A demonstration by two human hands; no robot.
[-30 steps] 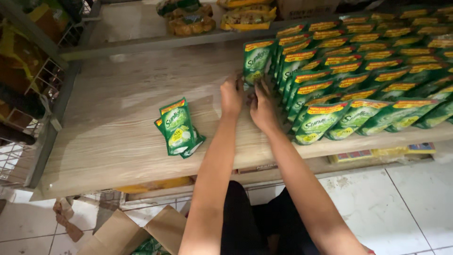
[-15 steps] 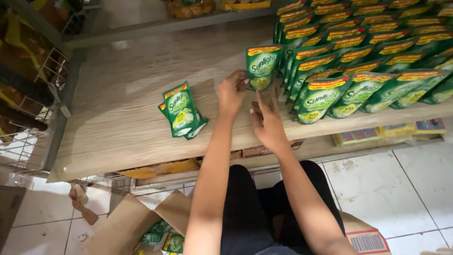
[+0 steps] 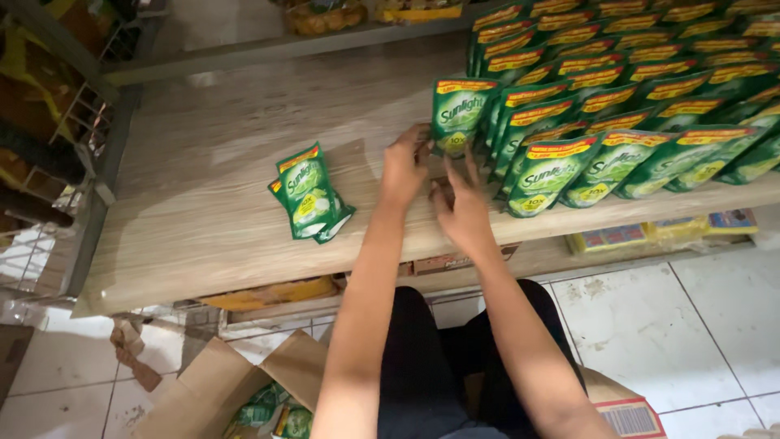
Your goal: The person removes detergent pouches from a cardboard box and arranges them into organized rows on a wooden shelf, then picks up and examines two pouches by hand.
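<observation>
Wooden shelf [image 3: 203, 203], pale grain. Small loose pile of green pouches [image 3: 309, 195] lying flat near its front edge. Open cardboard box [image 3: 236, 382] on the white tiled floor [image 3: 691, 325] below, green packets inside. Wire rack [image 3: 49, 162] at left. Yellow packages [image 3: 650, 236] on lower shelf.

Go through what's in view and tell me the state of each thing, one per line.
Front pouch: upright on the shelf, left hand at its base.
Right hand: open, fingers spread, holding nothing.
Pouch rows: standing, leaning back, packed close.
Loose pouches: lying flat in a small pile, untouched.
Carton: on the floor, flaps open, pouches inside.
</observation>
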